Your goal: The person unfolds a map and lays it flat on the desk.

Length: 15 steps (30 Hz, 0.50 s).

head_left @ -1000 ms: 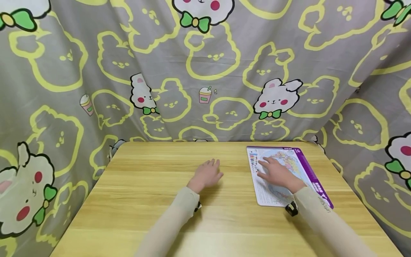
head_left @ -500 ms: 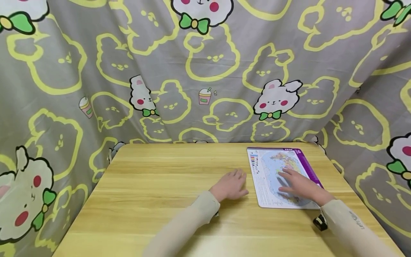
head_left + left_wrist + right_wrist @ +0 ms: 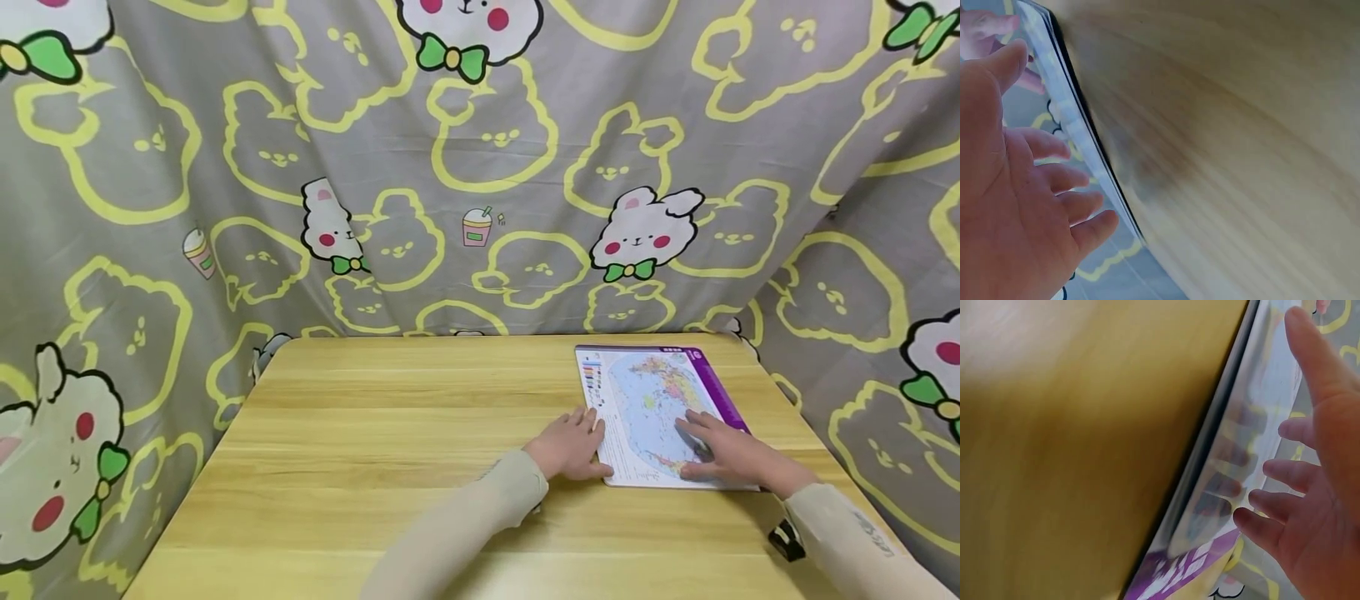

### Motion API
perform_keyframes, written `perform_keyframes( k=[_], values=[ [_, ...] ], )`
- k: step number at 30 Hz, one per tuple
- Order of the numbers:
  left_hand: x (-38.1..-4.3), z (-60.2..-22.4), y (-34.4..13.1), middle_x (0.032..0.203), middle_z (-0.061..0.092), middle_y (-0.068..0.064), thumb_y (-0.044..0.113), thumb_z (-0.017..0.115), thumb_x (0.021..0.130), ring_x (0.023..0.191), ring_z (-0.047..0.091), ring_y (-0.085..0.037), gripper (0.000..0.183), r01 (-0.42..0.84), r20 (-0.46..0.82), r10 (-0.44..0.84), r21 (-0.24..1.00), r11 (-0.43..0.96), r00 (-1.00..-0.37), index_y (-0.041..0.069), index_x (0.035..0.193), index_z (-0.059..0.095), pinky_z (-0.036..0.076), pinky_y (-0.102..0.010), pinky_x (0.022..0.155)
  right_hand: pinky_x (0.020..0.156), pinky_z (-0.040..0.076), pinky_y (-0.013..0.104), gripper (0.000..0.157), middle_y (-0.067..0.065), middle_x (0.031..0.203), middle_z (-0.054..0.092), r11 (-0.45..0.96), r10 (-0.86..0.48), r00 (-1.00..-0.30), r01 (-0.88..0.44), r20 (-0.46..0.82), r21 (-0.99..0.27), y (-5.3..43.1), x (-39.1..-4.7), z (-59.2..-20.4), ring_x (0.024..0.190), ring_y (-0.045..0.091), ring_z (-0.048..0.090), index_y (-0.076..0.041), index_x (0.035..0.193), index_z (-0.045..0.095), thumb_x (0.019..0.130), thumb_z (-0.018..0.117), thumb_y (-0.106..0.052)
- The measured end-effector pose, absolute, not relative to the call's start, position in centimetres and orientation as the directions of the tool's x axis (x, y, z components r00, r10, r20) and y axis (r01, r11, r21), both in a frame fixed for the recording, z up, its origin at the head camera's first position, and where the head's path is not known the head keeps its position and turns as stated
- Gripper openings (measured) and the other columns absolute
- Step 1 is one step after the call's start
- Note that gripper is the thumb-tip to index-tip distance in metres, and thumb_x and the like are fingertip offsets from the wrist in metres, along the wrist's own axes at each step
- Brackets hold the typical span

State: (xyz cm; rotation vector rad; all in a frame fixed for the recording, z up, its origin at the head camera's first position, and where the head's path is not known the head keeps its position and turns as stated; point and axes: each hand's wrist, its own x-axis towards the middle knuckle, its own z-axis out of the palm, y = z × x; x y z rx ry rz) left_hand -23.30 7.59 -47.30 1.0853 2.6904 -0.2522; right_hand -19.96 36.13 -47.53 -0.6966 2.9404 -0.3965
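A glossy world map board (image 3: 660,417) with rounded corners and a purple right border lies flat on the right part of the table. My left hand (image 3: 570,446) is at the board's left edge, fingers spread and slightly bent; whether it touches the edge I cannot tell. Over the board's lower right part is my right hand (image 3: 731,450), covering some of the map and border. In the right wrist view, the right fingers (image 3: 1266,528) stay apart from the shiny surface, which mirrors them. The left wrist view shows the board's thin dark edge (image 3: 1094,137) beside the loose left fingers (image 3: 1094,234).
The wooden table (image 3: 360,467) spreads to the left and front of the board. A grey curtain (image 3: 420,208) with cartoon rabbits hangs behind the table and along both sides. A black strap piece (image 3: 786,540) sits under the right cuff.
My left hand has moved right, from the open table to the board's left edge. My right hand has slid right and nearer across the board, uncovering more of the map. The board has stayed put.
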Motion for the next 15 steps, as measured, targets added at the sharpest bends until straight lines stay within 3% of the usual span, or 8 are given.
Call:
perform_keyframes(
  k=[15],
  values=[
    [-22.9, -47.9, 9.5, 0.157, 0.015, 0.002, 0.068, 0.035, 0.089, 0.142, 0.013, -0.015, 0.079, 0.687, -0.318, 0.632, -0.095, 0.721, -0.707, 0.022, 0.152, 0.022, 0.021, -0.029, 0.112, 0.095, 0.026, 0.07, 0.096, 0.04, 0.139, 0.028, 0.862, -0.446, -0.891, -0.402, -0.084, -0.31, 38.2, -19.4, -48.3, 0.124, 0.061, 0.023, 0.009, 0.134, 0.046, 0.071, 0.073, -0.057]
  ],
)
